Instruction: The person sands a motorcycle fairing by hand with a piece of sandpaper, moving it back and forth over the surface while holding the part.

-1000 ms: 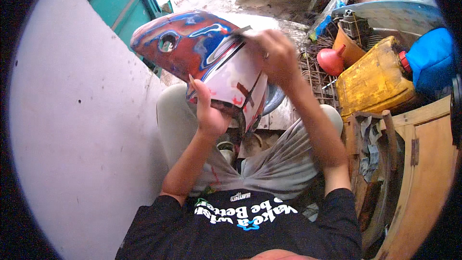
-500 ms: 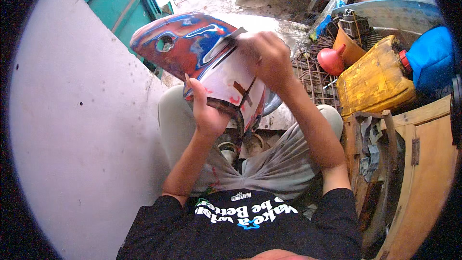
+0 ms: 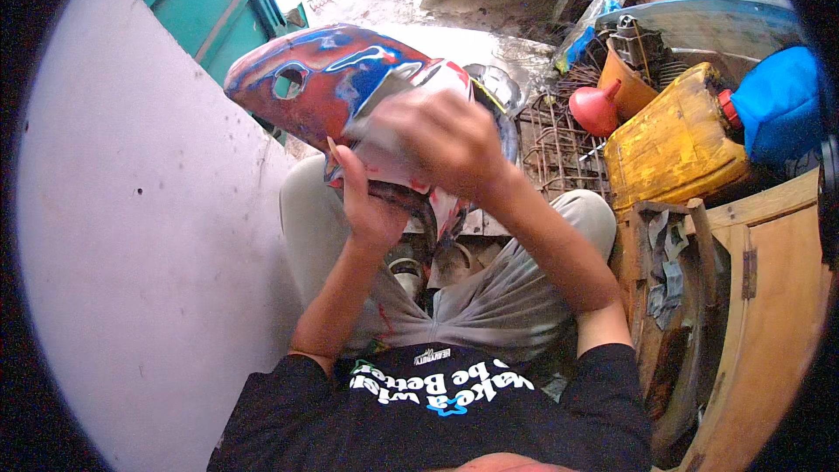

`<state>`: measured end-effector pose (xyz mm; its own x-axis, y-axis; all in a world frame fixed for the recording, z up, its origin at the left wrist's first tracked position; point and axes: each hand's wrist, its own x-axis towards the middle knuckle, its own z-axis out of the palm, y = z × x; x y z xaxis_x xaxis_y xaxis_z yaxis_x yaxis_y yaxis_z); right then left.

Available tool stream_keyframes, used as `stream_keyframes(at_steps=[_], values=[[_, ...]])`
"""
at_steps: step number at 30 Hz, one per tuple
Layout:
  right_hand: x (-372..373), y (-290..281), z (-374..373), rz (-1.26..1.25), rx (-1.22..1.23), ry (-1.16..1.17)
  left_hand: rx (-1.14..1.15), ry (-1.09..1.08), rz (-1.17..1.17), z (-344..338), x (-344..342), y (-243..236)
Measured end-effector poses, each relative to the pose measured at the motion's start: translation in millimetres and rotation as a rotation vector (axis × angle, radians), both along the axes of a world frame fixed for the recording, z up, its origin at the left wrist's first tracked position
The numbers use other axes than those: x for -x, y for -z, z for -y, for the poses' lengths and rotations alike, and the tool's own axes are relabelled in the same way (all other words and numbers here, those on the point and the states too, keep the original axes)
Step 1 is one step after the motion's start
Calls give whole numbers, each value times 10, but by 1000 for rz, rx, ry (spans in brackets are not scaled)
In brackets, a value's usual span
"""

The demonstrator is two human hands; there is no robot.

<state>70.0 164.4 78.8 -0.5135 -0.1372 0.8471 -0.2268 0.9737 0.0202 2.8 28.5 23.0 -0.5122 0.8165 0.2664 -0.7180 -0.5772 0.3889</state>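
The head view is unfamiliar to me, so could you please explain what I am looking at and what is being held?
There is no robot here, only a person's two bare hands. The view comes from a wide fisheye camera worn on the head and looking down, which is why edges bend near the rim.

The left hand holds a curved panel, patchy red-brown, blue and white, by its lower edge. The right hand is over the panel's pale part, too blurred to tell whether anything is in its fingers.

To the right are a grid of metal bars, a red funnel and a yellow container; a pale wall stands at the left.
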Motion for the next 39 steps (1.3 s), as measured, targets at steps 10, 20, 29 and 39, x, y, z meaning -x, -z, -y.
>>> stream_keyframes(at_steps=[10, 20, 29, 39], values=[[-40, -70, 18, -5, 114, -135, -17, 16, 38, -35, 23, 54], [-33, -1, -104, -5, -14, -120, -158, 158, 91, -22, -2, 27], [-14, 36, -175, 27, 17, -70, -43, 61, -51, -73, 8, -1], [-30, -65, -100, -22, 65, -204, -24, 57, -80, -40, 50, 54]])
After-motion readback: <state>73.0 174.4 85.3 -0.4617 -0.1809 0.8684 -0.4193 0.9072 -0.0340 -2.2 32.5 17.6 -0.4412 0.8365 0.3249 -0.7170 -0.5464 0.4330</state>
